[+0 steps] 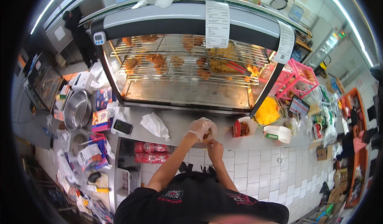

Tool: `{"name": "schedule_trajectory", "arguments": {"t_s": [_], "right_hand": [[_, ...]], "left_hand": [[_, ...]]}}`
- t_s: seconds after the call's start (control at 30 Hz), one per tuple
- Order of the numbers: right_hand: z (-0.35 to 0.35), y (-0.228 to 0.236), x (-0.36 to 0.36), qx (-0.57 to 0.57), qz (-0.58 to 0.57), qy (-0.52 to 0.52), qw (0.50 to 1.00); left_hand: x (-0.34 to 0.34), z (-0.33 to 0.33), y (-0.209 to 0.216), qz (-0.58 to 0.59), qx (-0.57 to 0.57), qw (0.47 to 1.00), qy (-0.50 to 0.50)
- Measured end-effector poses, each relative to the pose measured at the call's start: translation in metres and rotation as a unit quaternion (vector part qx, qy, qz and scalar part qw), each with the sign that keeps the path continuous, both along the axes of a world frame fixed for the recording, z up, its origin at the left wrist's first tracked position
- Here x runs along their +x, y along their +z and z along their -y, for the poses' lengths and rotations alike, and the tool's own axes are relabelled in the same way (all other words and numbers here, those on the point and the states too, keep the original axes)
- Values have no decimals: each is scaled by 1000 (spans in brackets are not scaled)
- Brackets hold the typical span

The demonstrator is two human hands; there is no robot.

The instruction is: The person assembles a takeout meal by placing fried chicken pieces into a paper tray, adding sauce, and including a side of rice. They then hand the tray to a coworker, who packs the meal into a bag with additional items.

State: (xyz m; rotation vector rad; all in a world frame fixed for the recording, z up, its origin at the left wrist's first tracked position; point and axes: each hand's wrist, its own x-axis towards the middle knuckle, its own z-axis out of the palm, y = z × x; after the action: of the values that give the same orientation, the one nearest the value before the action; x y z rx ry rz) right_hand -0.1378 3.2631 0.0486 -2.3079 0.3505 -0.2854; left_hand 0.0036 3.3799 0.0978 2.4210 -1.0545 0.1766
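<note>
Fried food piece (206, 136) — a small brown item, too small in the head view to identify further — sits at the front edge of the steel counter (179, 122), directly below the heated display case (187, 64). The left hand (200, 127), covered by a thin clear glove, is curled over the piece and appears closed on it. The right hand (214, 147), bare, is at the piece's near side with fingers pinched together; whether it grips the food or a wrapper beneath it cannot be told.

Progress, as judged: the piece is out of the case and on the counter, being handled by both hands. An open red carton (243, 127) just to the right already holds some brown food. A white box (278, 133) stands further right, and a crumpled clear bag (154, 125) lies to the left — neither is touched. More fried pieces (157, 59) remain on the case racks. Packing looks partly done, not finished.
</note>
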Motion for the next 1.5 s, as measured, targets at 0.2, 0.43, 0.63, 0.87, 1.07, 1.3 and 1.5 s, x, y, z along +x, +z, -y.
{"name": "schedule_trajectory", "arguments": {"t_s": [0.2, 0.43, 0.63, 0.87, 1.07, 1.3, 1.5], "right_hand": [[12, 29, 21, -15, 27, -105, 994], [16, 148, 105, -37, 219, 36, 974], [-91, 148, 86, 203, 102, 342, 912], [-195, 89, -8, 149, 24, 514, 844], [-202, 84, -1, 163, -56, 535, 827], [-148, 81, -33, 185, -22, 365, 912], [-72, 72, -60, 45, 92, 165, 981]], "left_hand": [[10, -45, -10, -82, -65, 993, 63], [-49, -121, -39, -442, -322, 822, 159], [-99, -155, -49, -400, -639, 538, 377], [-157, -197, -45, -257, -830, 285, 405], [-161, -221, -88, -149, -786, 381, 464], [-136, -158, -52, -274, -761, 388, 442], [-121, -61, -27, -401, -661, 474, 421]]}}
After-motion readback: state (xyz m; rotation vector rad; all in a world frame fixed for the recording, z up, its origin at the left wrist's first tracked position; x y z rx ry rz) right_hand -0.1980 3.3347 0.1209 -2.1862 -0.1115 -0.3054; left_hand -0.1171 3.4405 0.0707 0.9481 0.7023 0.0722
